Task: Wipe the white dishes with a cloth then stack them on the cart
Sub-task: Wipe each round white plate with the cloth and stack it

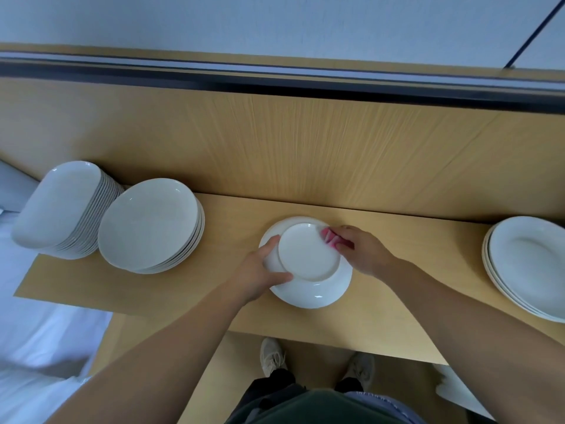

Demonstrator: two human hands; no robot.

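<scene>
The small plate (308,252) sits in the middle of the view, held just above or against a larger plate (318,293) that lies on the wooden top (412,270); I cannot tell whether the two touch. The left hand (263,267) grips the small plate by its left rim, thumb on the near edge and fingers curled round the far one. The right hand (363,252) pinches a bunched pink cloth (329,237) against the plate's right rim.

The step looks like wiping this plate. To do it well, the left hand should keep a firm hold on the rim and turn the plate while the cloth sweeps round the edge and then across the face, so no part is missed.

The plates are smooth, glossy and white, likely slippery, so a loose hold risks a knock against the plate below. The cloth looks soft and crumpled.

To the left stand a stack of round plates (149,221) and a taller stack of oblong dishes (58,203); at the right edge is a short stack of wide-rimmed plates (529,264). The top is pale, matt wood grain.
</scene>
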